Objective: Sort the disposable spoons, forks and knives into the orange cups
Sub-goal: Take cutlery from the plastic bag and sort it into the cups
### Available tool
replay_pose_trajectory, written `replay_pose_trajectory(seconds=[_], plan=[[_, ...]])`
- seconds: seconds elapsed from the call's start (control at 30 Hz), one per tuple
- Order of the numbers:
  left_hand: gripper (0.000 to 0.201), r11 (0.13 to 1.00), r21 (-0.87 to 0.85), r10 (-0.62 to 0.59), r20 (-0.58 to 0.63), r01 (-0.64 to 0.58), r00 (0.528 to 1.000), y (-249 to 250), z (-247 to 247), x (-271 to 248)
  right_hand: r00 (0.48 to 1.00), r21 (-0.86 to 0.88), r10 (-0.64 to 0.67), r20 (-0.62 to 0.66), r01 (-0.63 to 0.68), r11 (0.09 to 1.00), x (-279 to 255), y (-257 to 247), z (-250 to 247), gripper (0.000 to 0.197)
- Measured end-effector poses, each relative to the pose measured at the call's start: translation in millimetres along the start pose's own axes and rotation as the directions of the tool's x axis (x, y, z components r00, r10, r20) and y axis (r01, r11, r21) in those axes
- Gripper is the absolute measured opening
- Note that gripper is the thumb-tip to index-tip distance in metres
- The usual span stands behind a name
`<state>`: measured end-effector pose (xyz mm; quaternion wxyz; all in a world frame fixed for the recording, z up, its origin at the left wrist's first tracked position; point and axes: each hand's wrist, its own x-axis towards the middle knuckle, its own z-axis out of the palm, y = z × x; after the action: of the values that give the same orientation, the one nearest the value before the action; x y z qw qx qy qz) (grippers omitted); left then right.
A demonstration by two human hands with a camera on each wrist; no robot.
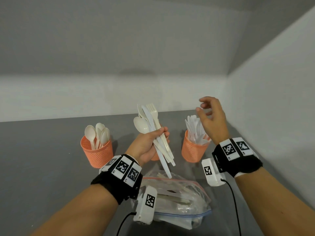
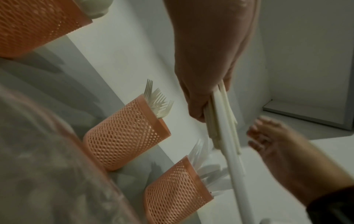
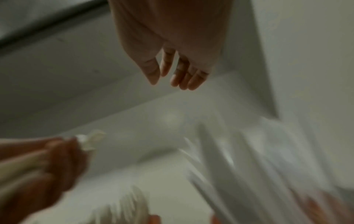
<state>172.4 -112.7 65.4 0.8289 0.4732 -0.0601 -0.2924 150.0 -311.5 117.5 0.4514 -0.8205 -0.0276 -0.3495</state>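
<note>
Fork cup [image 1: 156, 157] hidden behind cutlery bundle [image 1: 157, 135]

Evenly lit from above in the head view, sharp at centre, with soft shadows beside the orange cups [image 1: 97, 151] on the table [image 1: 42, 150]. Wide-angle bending toward the edges. Dimmer and greyer at both wrists; heavily motion-blurred at the right wrist, white cutlery [image 3: 220, 159] perhaps knives.

The three cups [image 2: 122, 133] were orange with a fine mesh pattern, the cutlery [image 1: 154, 132] white and cream, the table [image 1: 42, 159] grey, and the wristbands [image 1: 117, 183] black with black-and-white square markers
</note>
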Motion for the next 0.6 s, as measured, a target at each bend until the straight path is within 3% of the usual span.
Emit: replay_pose_trajectory(seconds=[0.03,0.1,0.17,0.23,0.3,0.43,0.6], plan=[[0.018,1.000,-0.004,0.007,-0.021,-0.007,1.000,1,3,-1,0.996,-0.002,-0.073,0.047,0.073,0.997,-2,-13,4,0.016],[0.014,0.999,-0.039,0.027,-0.067,-0.029,0.997,0,11,-4,0.954,0.036,-0.124,0.272,0.118,0.992,-15,-37,16,0.010],[0.017,0.996,-0.079,0.031,-0.093,-0.038,0.995,1,15,-6,0.840,-0.010,-0.071,0.537,0.091,0.996,-32,-51,32,0.021],[0.024,0.994,-0.095,0.039,-0.066,-0.045,0.997,1,17,-9,0.747,-0.148,0.006,0.665,0.124,0.981,-46,-52,43,0.042],[0.024,0.993,-0.099,0.061,-0.072,-0.068,0.996,0,17,-12,0.761,-0.222,0.026,0.648,0.156,0.962,-53,-49,48,0.041],[0.028,0.986,-0.155,0.061,-0.056,-0.069,0.997,4,13,-18,0.825,-0.160,0.000,0.565,0.109,0.981,-57,-50,50,0.015],[0.041,0.979,-0.192,0.055,-0.055,-0.064,0.997,4,14,-23,0.879,-0.152,0.035,0.475,0.042,0.987,-62,-53,57,0.024]])
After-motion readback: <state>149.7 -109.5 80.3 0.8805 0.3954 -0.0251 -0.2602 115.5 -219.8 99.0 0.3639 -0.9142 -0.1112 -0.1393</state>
